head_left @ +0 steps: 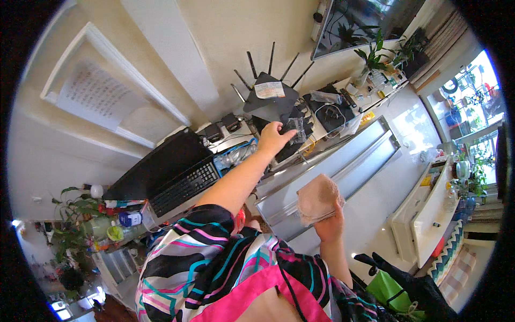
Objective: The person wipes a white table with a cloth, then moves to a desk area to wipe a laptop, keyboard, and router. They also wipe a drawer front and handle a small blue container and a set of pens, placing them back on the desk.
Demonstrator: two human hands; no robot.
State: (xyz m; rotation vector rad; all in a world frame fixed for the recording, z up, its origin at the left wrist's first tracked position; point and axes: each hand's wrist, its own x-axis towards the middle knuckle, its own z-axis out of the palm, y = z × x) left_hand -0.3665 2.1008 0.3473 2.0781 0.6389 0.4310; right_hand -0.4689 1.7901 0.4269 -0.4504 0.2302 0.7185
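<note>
My left hand point(273, 139) reaches forward over the cabinet top, in front of a black router point(271, 102) with several upright antennas and a pale label. Its thumb and fingers close on a crinkled clear plastic bag point(298, 129); part of the grip is hard to see. Nearer to my body, my right hand point(331, 225) grips a folded beige cloth point(317, 199) by its right side, in front of the cabinet.
Left of my left arm stand a black monitor point(161, 163) and a keyboard point(188, 188). A black box point(331, 115) with cables lies right of the router. Beyond are potted plants point(373, 56) and a wall screen point(365, 24). A white table point(429, 214) stands at right.
</note>
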